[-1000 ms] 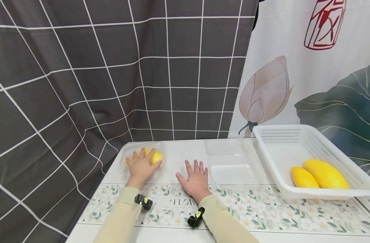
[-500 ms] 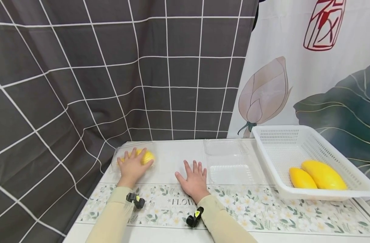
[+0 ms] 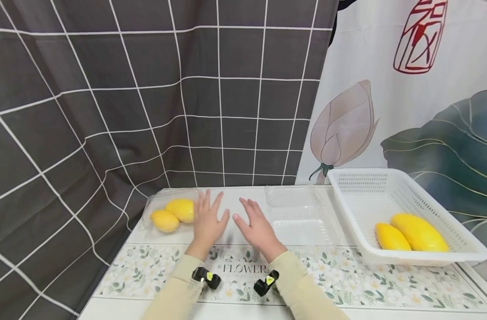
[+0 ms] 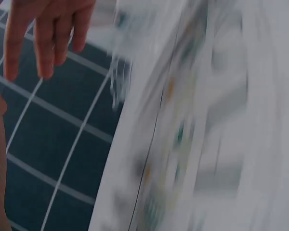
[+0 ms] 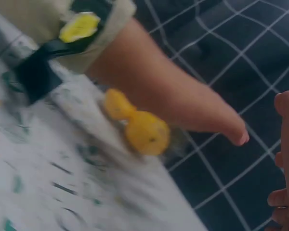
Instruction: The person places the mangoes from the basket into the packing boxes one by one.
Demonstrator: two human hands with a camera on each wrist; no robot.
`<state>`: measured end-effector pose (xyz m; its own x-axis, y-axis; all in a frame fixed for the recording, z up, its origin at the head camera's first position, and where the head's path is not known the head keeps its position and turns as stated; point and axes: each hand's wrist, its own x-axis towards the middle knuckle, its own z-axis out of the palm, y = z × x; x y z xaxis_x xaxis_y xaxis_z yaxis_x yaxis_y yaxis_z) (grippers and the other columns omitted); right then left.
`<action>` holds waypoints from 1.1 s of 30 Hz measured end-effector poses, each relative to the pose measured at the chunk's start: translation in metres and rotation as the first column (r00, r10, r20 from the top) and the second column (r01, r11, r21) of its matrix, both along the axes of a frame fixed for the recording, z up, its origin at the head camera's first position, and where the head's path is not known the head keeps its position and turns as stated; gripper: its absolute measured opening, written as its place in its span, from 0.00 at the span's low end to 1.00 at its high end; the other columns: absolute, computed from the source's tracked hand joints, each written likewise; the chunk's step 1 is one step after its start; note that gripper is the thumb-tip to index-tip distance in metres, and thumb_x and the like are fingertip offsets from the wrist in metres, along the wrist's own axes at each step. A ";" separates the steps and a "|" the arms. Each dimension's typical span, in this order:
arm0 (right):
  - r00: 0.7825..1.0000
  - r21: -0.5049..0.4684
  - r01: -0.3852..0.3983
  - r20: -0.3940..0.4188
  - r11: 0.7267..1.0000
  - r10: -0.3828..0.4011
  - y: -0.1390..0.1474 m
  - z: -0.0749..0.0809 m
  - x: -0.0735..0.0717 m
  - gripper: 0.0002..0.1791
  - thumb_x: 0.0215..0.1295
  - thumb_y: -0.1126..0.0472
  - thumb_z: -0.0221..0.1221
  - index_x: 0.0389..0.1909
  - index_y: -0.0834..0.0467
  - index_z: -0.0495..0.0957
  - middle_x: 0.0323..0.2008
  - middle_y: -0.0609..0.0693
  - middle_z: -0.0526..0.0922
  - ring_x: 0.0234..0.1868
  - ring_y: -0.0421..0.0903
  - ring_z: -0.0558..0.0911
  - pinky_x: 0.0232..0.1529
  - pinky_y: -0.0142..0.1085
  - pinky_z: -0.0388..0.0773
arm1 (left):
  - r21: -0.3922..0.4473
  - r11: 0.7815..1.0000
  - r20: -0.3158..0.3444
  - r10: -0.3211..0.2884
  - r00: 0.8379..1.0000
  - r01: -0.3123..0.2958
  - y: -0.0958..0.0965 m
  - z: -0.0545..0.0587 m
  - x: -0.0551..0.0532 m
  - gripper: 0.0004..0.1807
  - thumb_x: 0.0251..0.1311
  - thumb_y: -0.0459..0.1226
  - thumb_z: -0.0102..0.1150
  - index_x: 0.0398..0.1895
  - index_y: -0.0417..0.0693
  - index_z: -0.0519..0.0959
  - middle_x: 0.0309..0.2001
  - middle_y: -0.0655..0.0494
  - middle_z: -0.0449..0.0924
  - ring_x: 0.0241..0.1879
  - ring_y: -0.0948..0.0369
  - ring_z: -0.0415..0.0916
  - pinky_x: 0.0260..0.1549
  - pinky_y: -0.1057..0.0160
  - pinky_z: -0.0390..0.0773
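My left hand (image 3: 209, 222) hovers with fingers spread just right of a clear plastic container (image 3: 149, 209) that holds two yellow mangoes, one larger (image 3: 181, 210) and one smaller (image 3: 164, 221). Nothing is in its grasp. Beside it, across a narrow gap, my right hand (image 3: 259, 229) is raised with its fingers fairly straight, also holding nothing. The two palms partly face each other. To the right of the right hand lies another clear plastic container (image 3: 299, 226), its lid part folded back. In the right wrist view the left hand (image 5: 197, 103) passes in front of the blurred mangoes.
A white perforated basket (image 3: 347, 218) stands at the right with two more mangoes (image 3: 419, 232) inside. The white table (image 3: 119, 306) carries a flower-printed strip. A dark grid curtain (image 3: 243, 102) hangs behind and to the left, a printed white cloth (image 3: 347, 53) at back right.
The container with two mangoes moved left under my left hand. That hand then left the mangoes and came right, towards my right hand, which has turned on its side.
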<state>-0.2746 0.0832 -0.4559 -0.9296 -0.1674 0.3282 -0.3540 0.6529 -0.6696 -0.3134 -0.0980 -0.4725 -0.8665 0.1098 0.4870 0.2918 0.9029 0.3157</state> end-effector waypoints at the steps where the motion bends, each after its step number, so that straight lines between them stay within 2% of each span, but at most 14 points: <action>1: 1.000 0.001 0.012 -0.003 1.000 -0.012 0.007 0.005 -0.002 0.37 0.76 0.36 0.45 0.79 0.49 0.58 0.78 0.61 0.56 0.79 0.60 0.53 0.73 0.62 0.57 | 0.036 0.999 -0.006 -0.036 0.999 0.036 0.010 0.000 0.002 0.33 0.72 0.53 0.48 0.78 0.55 0.63 0.78 0.35 0.50 0.77 0.36 0.45 0.75 0.36 0.44; 5: 0.996 0.035 0.079 -0.038 0.996 -0.078 0.035 0.019 -0.010 0.37 0.77 0.39 0.47 0.79 0.52 0.57 0.77 0.65 0.55 0.78 0.63 0.53 0.72 0.64 0.57 | 0.188 0.972 0.041 -0.149 0.988 0.139 0.044 0.002 0.010 0.34 0.71 0.50 0.50 0.78 0.53 0.61 0.77 0.31 0.51 0.76 0.33 0.47 0.73 0.33 0.48; 10: 0.989 0.091 0.148 -0.030 0.985 -0.146 0.077 0.036 -0.019 0.41 0.75 0.39 0.49 0.79 0.56 0.54 0.76 0.71 0.53 0.75 0.71 0.56 0.70 0.67 0.58 | 0.329 0.931 0.186 -0.226 0.956 0.156 0.074 0.003 0.019 0.37 0.70 0.51 0.51 0.80 0.53 0.57 0.77 0.30 0.49 0.75 0.32 0.48 0.71 0.31 0.52; 13: 0.984 0.114 0.177 -0.019 0.978 -0.176 0.107 0.050 -0.023 0.43 0.74 0.38 0.50 0.80 0.57 0.51 0.76 0.72 0.51 0.74 0.73 0.55 0.70 0.69 0.55 | 0.417 0.896 0.271 -0.284 0.920 0.154 0.089 0.000 0.025 0.38 0.71 0.51 0.52 0.80 0.53 0.55 0.77 0.31 0.49 0.74 0.33 0.51 0.69 0.30 0.57; 15: 0.979 0.135 0.203 -0.024 0.970 -0.201 0.128 0.061 -0.024 0.44 0.74 0.37 0.49 0.80 0.58 0.50 0.76 0.73 0.49 0.75 0.73 0.52 0.71 0.69 0.52 | 0.480 0.864 0.316 -0.332 0.889 0.152 0.099 -0.004 0.028 0.39 0.71 0.51 0.52 0.81 0.52 0.53 0.78 0.33 0.49 0.75 0.35 0.52 0.69 0.31 0.58; 18: 0.972 0.166 0.236 -0.045 0.957 -0.232 0.158 0.078 -0.023 0.45 0.74 0.36 0.48 0.80 0.60 0.49 0.76 0.75 0.48 0.75 0.75 0.50 0.71 0.71 0.50 | 0.578 0.802 0.346 -0.409 0.844 0.152 0.111 -0.013 0.032 0.40 0.72 0.49 0.51 0.82 0.49 0.50 0.78 0.36 0.49 0.76 0.38 0.51 0.71 0.34 0.56; 20: 0.967 0.193 0.255 -0.068 0.948 -0.247 0.176 0.089 -0.020 0.46 0.74 0.36 0.48 0.79 0.62 0.50 0.75 0.76 0.50 0.74 0.75 0.51 0.70 0.71 0.51 | 0.626 0.768 0.354 -0.438 0.826 0.138 0.117 -0.018 0.034 0.41 0.72 0.49 0.51 0.82 0.47 0.48 0.79 0.37 0.49 0.77 0.40 0.50 0.72 0.36 0.54; 22: 0.964 0.211 0.267 -0.078 0.940 -0.256 0.191 0.098 -0.018 0.47 0.73 0.36 0.49 0.78 0.64 0.50 0.74 0.77 0.51 0.73 0.76 0.51 0.69 0.72 0.52 | 0.654 0.747 0.360 -0.445 0.820 0.118 0.121 -0.021 0.035 0.43 0.71 0.51 0.51 0.82 0.46 0.48 0.79 0.37 0.49 0.77 0.40 0.49 0.73 0.36 0.53; 25: 0.958 0.252 0.285 -0.073 0.925 -0.276 0.211 0.106 -0.015 0.48 0.73 0.36 0.50 0.78 0.66 0.50 0.72 0.79 0.51 0.73 0.77 0.52 0.67 0.73 0.53 | 0.672 0.733 0.359 -0.445 0.820 0.104 0.124 -0.025 0.035 0.45 0.70 0.54 0.51 0.82 0.45 0.47 0.79 0.37 0.49 0.77 0.39 0.48 0.73 0.35 0.51; 31: 0.949 0.331 0.268 0.069 0.904 -0.307 0.247 0.106 -0.016 0.53 0.73 0.34 0.49 0.79 0.68 0.41 0.72 0.83 0.43 0.72 0.80 0.46 0.65 0.76 0.53 | 0.698 0.704 0.353 -0.496 0.793 0.129 0.127 -0.031 0.034 0.47 0.69 0.54 0.51 0.83 0.47 0.42 0.79 0.35 0.44 0.78 0.36 0.40 0.73 0.33 0.45; 33: 0.942 0.362 0.257 0.115 0.896 -0.317 0.258 0.105 -0.015 0.54 0.72 0.34 0.49 0.79 0.68 0.39 0.71 0.85 0.40 0.71 0.82 0.46 0.65 0.77 0.53 | 0.698 0.703 0.355 -0.504 0.788 0.135 0.128 -0.033 0.034 0.48 0.69 0.54 0.51 0.83 0.49 0.40 0.80 0.35 0.44 0.78 0.35 0.38 0.72 0.31 0.45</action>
